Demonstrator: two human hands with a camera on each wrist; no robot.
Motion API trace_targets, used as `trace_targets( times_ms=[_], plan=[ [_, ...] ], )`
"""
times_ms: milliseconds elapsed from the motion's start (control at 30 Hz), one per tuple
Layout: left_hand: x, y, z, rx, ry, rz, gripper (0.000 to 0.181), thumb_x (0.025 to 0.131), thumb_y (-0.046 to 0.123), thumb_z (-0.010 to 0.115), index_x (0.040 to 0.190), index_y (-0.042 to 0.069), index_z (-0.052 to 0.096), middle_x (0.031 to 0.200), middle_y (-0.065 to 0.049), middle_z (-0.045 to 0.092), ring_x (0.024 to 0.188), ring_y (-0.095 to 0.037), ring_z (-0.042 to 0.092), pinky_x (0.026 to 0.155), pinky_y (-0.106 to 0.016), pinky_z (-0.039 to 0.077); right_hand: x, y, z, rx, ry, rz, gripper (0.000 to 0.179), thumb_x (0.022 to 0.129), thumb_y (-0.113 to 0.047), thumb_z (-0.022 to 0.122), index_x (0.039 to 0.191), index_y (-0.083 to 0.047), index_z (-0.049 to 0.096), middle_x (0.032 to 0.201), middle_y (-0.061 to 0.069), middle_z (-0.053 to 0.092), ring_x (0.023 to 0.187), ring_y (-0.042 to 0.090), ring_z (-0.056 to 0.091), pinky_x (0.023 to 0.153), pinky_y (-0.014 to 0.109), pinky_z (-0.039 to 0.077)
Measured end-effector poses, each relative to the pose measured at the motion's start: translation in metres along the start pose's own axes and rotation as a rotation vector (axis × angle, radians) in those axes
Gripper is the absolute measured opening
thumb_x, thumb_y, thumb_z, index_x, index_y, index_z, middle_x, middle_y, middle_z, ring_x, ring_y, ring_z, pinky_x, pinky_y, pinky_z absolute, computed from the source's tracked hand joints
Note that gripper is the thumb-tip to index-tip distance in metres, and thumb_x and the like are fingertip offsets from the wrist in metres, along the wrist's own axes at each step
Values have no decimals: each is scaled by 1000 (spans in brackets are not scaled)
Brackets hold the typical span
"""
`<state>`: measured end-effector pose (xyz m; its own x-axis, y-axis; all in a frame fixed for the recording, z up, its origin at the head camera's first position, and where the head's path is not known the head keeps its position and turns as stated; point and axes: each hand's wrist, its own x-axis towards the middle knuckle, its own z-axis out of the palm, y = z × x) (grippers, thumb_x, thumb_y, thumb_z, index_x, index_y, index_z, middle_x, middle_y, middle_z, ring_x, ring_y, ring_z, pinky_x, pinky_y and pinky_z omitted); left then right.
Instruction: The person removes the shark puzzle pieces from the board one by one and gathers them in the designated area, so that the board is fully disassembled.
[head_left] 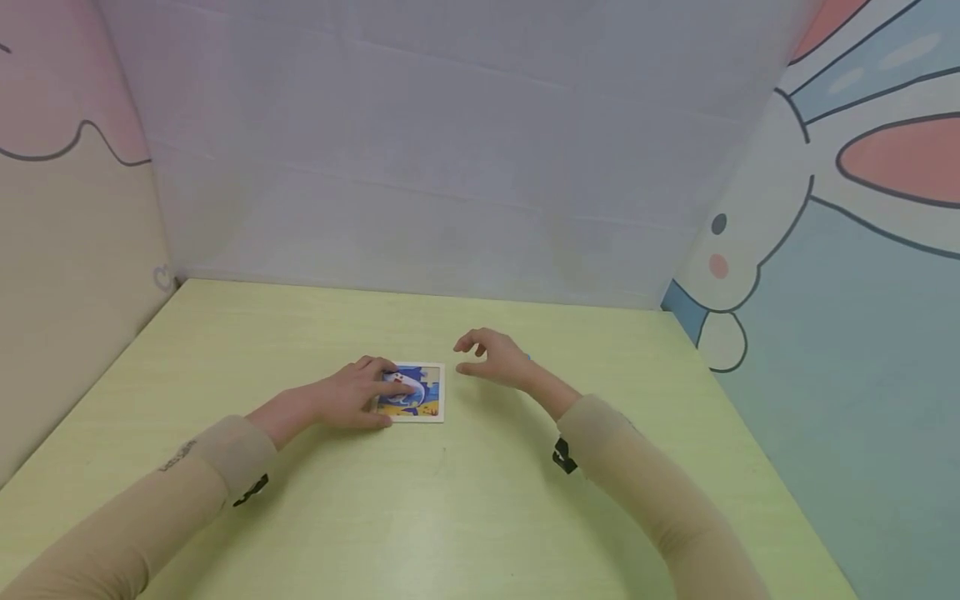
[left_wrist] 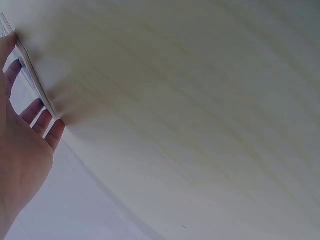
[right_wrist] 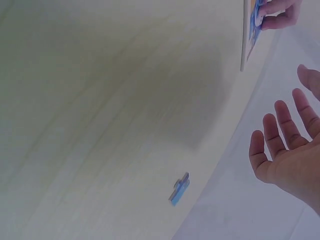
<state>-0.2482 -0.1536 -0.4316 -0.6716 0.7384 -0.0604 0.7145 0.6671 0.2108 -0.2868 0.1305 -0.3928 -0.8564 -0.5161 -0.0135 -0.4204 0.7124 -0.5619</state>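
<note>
A small jigsaw puzzle [head_left: 431, 410] in a white frame, with a blue and yellow sea-animal picture, lies flat on the table. My left hand [head_left: 352, 392] rests on its left side, fingers spread over the picture and thumb at the near edge. In the left wrist view the fingertips of the left hand [left_wrist: 30, 130] touch the puzzle's frame [left_wrist: 37, 85]. To the right of the puzzle, my right hand [head_left: 495, 358] hovers over the table with loosely bent fingers and holds nothing. A loose blue puzzle piece [right_wrist: 179, 189] lies beyond the right hand [right_wrist: 292, 135], mostly hidden in the head view.
The pale yellow-green table [head_left: 450, 517] reaches back to a white sheet-like wall [head_left: 420, 167]. Painted panels stand at both sides, the right one [head_left: 840, 375] with a cartoon rabbit. Both wrists wear dark straps below beige sleeves [head_left: 637, 475].
</note>
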Motion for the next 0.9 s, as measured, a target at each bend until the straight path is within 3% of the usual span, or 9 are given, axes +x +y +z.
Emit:
trace_targets(
  times_ms=[433, 900],
  plan=[
    [-3, 1, -1, -5, 11, 17, 56, 91, 43, 59, 142, 28, 44, 143, -18, 34, 127, -38, 35, 101, -57, 33, 22, -9, 27, 44, -90, 23, 33, 89, -26, 67, 120, -17, 61, 118, 1, 59, 108, 19, 53, 88, 32, 47],
    [-2, -1, 0, -11, -26, -12, 58, 91, 47, 57, 144, 32, 40, 146, -16, 31, 129, -36, 32, 102, -57, 32, 44, -3, 39, -60, -163, -29, 25, 88, -25, 68, 111, -17, 67, 111, -1, 61, 102, 14, 54, 91, 30, 45]
  ],
)
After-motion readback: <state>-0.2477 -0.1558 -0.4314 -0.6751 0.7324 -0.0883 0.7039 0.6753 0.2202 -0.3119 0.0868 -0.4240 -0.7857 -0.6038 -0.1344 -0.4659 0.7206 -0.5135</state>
